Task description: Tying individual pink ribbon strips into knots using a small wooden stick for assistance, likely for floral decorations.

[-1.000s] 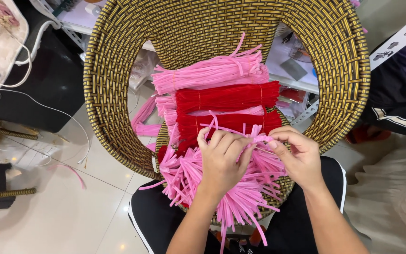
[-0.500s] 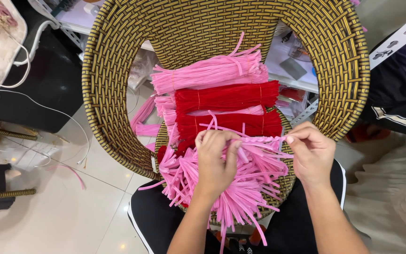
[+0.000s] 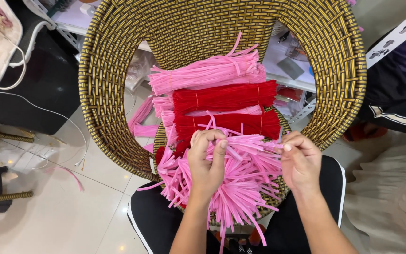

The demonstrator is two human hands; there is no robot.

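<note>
Your left hand (image 3: 206, 162) clenched the pink strips (image 3: 240, 188); your right hand (image 3: 299, 162) pinched strip ends just beside; red bundles (image 3: 224, 110) lay beyond.

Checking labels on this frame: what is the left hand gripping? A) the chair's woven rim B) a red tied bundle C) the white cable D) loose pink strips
D. The left hand is closed around the loose pink strips fanned over the lap, while the red bundles lie untouched on the wicker chair seat behind it.
</note>
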